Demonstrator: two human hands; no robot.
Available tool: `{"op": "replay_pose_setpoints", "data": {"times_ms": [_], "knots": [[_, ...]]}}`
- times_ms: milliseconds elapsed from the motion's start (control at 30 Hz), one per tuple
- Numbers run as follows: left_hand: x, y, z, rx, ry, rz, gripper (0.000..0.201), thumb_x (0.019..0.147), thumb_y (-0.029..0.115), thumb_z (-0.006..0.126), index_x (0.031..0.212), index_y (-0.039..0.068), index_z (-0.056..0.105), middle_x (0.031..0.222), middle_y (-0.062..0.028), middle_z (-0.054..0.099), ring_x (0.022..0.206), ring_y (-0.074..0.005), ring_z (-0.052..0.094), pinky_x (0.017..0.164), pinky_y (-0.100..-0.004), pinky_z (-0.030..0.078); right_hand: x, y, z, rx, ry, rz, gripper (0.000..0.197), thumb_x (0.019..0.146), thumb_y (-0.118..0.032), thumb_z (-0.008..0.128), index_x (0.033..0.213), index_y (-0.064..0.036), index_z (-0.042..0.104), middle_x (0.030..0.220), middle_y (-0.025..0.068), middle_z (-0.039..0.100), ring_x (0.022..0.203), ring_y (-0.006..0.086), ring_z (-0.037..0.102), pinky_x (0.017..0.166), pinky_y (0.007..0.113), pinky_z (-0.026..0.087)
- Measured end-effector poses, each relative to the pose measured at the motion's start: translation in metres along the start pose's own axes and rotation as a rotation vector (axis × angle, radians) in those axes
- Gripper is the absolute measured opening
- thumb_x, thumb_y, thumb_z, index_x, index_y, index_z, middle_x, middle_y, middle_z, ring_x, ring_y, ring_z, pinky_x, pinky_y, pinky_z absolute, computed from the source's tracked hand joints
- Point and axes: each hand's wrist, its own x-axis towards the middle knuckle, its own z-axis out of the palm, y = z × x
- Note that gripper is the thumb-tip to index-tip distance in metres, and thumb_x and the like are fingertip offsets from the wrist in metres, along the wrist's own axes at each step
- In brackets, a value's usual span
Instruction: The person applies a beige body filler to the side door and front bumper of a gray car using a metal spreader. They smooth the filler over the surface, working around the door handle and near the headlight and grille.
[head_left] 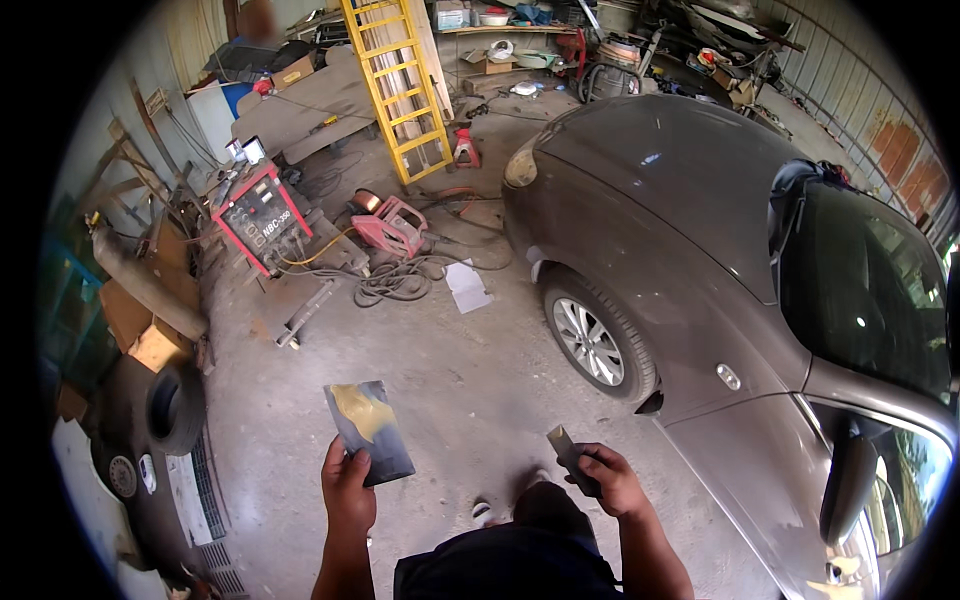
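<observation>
Left hand (349,490): the lower left edge of a flat board is pinched between the thumb, laid on its face, and the fingers (333,453), which are partly hidden behind it.
Board (395,458): held tilted above the floor (430,350), left of the knees; its upper part is coated with yellow paste (363,408); the rest is dark grey.
Right hand (615,485): a narrow scraper (570,455) is gripped between curled fingers and thumb; its upper end, pale and yellowish, is pointed up and leftward; board and scraper are held well apart.
Car (680,250): parked at the right, in brown-grey; the front wheel (590,342) is seen beyond the right hand; a yellow patch (838,572) is seen below the mirror (848,485).
Floor: a sheet of paper (467,287) is laid near coiled cable (395,285); a red-framed welder (262,220) is stood farther left; a yellow ladder (400,95) is leaned behind.
</observation>
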Motion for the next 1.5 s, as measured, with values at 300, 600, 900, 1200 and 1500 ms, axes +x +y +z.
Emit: {"op": "replay_pose_setpoints", "data": {"times_ms": [300, 600, 900, 1200, 1500], "knots": [[0.196, -0.008, 0.011, 0.043, 0.148, 0.042, 0.040, 0.089, -0.002, 0.049, 0.129, -0.004, 0.047, 0.118, -0.0098, 0.060, 0.106, -0.0156, 0.058, 0.094, -0.0302, 0.043, 0.221, -0.066, -0.001, 0.154, -0.018, 0.007, 0.040, 0.091, -0.022, 0.058, 0.120, 0.0051, 0.052, 0.110, 0.0192, 0.062, 0.099, 0.0268, 0.062, 0.083, 0.039, 0.052], [0.347, 0.040, 0.017, 0.116, 0.346, 0.105, 0.037, 0.089, -0.004, 0.048, 0.126, -0.002, 0.052, 0.112, -0.0075, 0.063, 0.101, -0.0133, 0.059, 0.091, -0.0274, 0.044, 0.411, -0.223, 0.054, 0.127, -0.159, -0.062, 0.031, 0.092, -0.017, 0.058, 0.116, 0.0017, 0.055, 0.107, 0.0149, 0.063, 0.099, 0.0235, 0.062, 0.083, 0.038, 0.052], [0.554, 0.050, -0.048, 0.063, 0.340, 0.162, 0.035, 0.090, -0.001, 0.049, 0.125, -0.002, 0.051, 0.114, -0.0075, 0.062, 0.103, -0.0144, 0.058, 0.093, -0.0284, 0.043, 0.577, -0.258, 0.126, 0.114, -0.073, -0.020, 0.031, 0.093, -0.019, 0.057, 0.115, 0.0027, 0.056, 0.106, 0.0137, 0.064, 0.097, 0.0214, 0.061, 0.084, 0.036, 0.052], [0.785, 0.080, -0.044, 0.074, 0.084, 0.103, 0.045, 0.089, 0.003, 0.055, 0.133, -0.004, 0.044, 0.123, -0.0098, 0.058, 0.109, -0.0150, 0.055, 0.098, -0.0301, 0.039, 0.678, -0.305, 0.172, 0.097, 0.050, 0.001, 0.036, 0.093, -0.019, 0.055, 0.120, 0.0046, 0.052, 0.111, 0.0166, 0.062, 0.099, 0.0237, 0.061, 0.086, 0.037, 0.052], [0.970, 0.033, 0.030, 0.099, -0.047, 0.026, 0.041, 0.090, 0.004, 0.055, 0.129, -0.003, 0.047, 0.119, -0.0069, 0.058, 0.107, -0.0130, 0.054, 0.095, -0.0287, 0.039, 0.805, -0.350, 0.135, 0.320, 0.179, -0.078, 0.033, 0.094, -0.016, 0.054, 0.119, 0.0044, 0.053, 0.110, 0.0140, 0.062, 0.098, 0.0220, 0.061, 0.086, 0.037, 0.051]]}}
